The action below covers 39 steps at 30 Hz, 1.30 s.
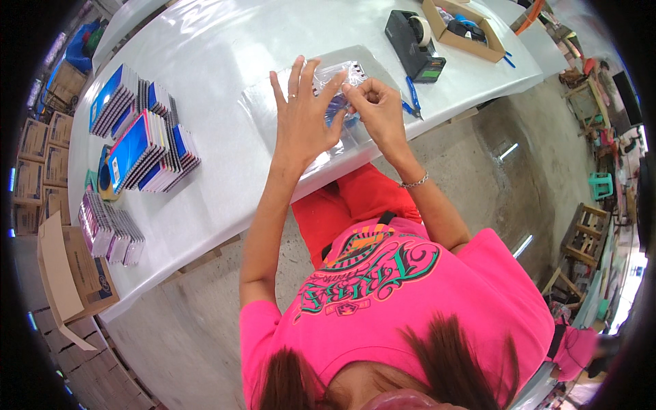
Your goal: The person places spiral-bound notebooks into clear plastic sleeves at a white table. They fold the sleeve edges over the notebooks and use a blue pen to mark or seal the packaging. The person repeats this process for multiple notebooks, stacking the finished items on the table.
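A spiral notebook (pixel 350 70) with blue on it lies inside a clear plastic bag (pixel 328 161) near the table's front edge, partly hidden by my hands. My left hand (pixel 306 113) is over the bag with its fingers spread, the index finger and thumb reaching toward my right hand. Thumb and index finger of my right hand (pixel 376 113) are pinched together above the notebook, close to the left index fingertip. What sits in that pinch is too small to make out. More flat clear plastic (pixel 263 102) extends under and behind the bag.
A black tape dispenser (pixel 413 48) stands beyond my right hand, with blue-handled cutters (pixel 412 99) nearby. Behind it is an open cardboard box (pixel 478 41) of small items. Stacks of blue notebooks (pixel 133 150) and purple notebooks (pixel 102 225) stand at left. An open carton (pixel 82 266) abuts the table.
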Available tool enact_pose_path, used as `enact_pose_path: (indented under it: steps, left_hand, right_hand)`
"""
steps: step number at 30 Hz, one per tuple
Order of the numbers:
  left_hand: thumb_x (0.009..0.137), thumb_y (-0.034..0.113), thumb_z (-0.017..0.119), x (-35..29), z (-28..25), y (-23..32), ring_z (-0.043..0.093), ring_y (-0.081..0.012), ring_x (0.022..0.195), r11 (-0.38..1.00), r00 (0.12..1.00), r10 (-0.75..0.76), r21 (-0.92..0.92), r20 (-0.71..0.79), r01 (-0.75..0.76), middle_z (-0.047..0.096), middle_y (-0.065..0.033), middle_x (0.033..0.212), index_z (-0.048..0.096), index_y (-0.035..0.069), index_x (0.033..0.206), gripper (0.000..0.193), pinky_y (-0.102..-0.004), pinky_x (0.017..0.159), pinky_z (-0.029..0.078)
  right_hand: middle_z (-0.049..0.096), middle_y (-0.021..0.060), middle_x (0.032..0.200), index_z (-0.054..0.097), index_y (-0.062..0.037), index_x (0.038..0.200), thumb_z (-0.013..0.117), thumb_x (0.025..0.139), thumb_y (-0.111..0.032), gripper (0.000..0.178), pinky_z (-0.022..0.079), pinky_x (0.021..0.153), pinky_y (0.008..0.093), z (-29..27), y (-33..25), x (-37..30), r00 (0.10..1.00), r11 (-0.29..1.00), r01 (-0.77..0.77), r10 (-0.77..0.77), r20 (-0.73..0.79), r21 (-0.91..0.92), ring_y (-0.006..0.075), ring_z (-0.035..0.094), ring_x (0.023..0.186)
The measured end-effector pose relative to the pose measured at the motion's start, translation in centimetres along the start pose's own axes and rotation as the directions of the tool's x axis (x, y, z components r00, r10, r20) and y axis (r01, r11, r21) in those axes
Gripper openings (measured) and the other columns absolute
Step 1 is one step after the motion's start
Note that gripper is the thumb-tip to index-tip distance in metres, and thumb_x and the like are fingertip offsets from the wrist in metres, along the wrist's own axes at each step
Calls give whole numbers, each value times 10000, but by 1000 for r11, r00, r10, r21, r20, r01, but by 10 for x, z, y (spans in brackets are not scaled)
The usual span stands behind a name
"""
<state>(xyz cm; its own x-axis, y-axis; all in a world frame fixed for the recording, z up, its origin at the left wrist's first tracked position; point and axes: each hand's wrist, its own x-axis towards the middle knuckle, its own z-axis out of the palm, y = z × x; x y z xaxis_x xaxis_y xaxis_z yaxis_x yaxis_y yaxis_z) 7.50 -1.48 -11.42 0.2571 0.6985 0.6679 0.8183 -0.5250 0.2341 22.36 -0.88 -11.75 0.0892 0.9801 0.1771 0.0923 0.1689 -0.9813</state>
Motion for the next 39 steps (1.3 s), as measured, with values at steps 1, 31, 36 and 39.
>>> enact_pose_path:
  steps: [1,31,36,39]
  left_hand:
    - [767,289,723,0,-2,-1,322,-294,1378,1000,1000,5,13,29,-6,507,-119,1318,571,262,1290,546,-643,1128,45]
    - [734,287,765,-13,-276,-18,419,-241,1289,923,919,-343,109,-194,368,524,-84,1306,582,182,1275,580,-533,1132,222]
    - [738,120,733,-69,-349,-87,511,-309,1209,714,903,-182,580,-388,393,554,-101,1300,527,135,1318,616,-393,1032,390]
    - [739,111,720,-112,-366,-154,475,-314,1245,602,888,-129,677,-442,425,541,-102,1310,512,154,1331,629,-433,1055,359]
  right_hand:
    - [595,8,603,582,-23,691,704,870,-196,277,357,471,199,1,0,-1,1000,1000,-6,6,-9,11,22,495,545]
    - [489,20,582,577,6,724,697,888,-160,263,347,518,261,-80,63,23,926,836,371,-364,99,-405,77,408,566]
    - [497,5,590,577,7,725,681,905,-197,290,343,530,248,-93,55,34,941,842,332,-328,84,-425,74,408,570]
    - [491,7,591,555,6,717,673,911,-202,308,345,531,246,-97,61,35,949,852,310,-304,84,-422,72,407,572]
